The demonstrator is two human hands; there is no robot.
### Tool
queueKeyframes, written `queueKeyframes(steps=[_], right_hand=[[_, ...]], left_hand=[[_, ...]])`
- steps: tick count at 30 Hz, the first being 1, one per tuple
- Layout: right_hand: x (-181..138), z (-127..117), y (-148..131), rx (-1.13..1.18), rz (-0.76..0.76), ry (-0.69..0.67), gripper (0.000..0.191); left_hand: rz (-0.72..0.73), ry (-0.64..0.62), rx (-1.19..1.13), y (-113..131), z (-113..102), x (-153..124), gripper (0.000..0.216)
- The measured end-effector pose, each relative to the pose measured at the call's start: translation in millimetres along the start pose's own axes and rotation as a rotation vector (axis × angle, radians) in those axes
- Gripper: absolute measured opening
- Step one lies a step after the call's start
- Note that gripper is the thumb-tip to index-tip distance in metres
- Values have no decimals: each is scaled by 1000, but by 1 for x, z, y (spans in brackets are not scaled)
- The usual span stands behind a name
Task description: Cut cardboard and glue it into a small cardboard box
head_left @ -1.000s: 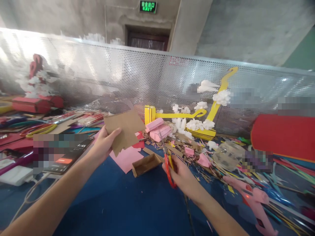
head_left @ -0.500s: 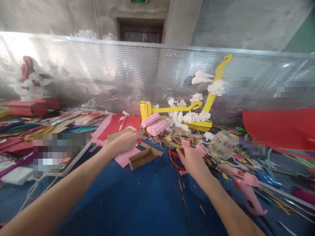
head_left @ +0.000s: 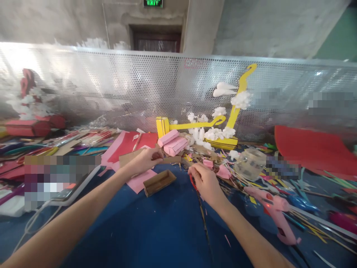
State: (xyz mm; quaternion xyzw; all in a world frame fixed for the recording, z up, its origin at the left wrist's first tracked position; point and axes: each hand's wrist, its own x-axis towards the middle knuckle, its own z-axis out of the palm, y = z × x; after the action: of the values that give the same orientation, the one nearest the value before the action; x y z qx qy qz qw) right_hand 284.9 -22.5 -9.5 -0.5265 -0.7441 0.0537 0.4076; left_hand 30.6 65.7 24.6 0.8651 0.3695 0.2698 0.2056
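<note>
My left hand (head_left: 147, 160) is closed at the fingertips on a thin cardboard strip (head_left: 172, 160), which sticks out to the right. Beneath that wrist lie a brown cardboard sheet (head_left: 126, 159) and pink paper (head_left: 139, 181). An open-topped cardboard box (head_left: 159, 183) rests on the blue table, nearer to me. My right hand (head_left: 205, 180) has its fingers curled over the red-handled scissors (head_left: 193, 183); only part of the red loop shows, the blades are hidden. Two pink box-shaped pieces (head_left: 174, 144) lie behind, between the hands.
A yellow paper structure with white tufts (head_left: 235, 111) stands behind, before a perforated metal screen (head_left: 167, 82). To the right are a clear jar (head_left: 251, 163), a pink glue gun (head_left: 276, 208) and a red sheet (head_left: 312, 149). A white cable (head_left: 36, 219) lies at left.
My right hand has moved left onto the red handle; the yellow scrap at its fingertips no longer shows. The cardboard strip behind the box is now raised at my left fingertips.
</note>
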Motion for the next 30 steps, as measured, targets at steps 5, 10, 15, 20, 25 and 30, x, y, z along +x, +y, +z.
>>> queueKeyframes(steps=[5, 10, 15, 20, 25, 30], right_hand=[[-1, -2, -8, 153, 92, -41, 62], [-2, -1, -12, 349, 166, -18, 58], [-4, 7, -21, 612, 221, -1, 50], [-5, 8, -24, 616, 231, -194, 36], [-3, 6, -16, 517, 250, -84, 26], [-5, 6, -14, 459, 211, -53, 21]], left_hand=[[-168, 160, -404, 12, 3, -23, 26], [-236, 231, -614, 20, -1, -40, 23], [-180, 170, -589, 30, 2, -46, 18], [-143, 61, -327, 34, 4, -51, 25], [-65, -40, 134, 34, -1, -63, 73], [-85, -112, 149, 26, 5, -70, 67]])
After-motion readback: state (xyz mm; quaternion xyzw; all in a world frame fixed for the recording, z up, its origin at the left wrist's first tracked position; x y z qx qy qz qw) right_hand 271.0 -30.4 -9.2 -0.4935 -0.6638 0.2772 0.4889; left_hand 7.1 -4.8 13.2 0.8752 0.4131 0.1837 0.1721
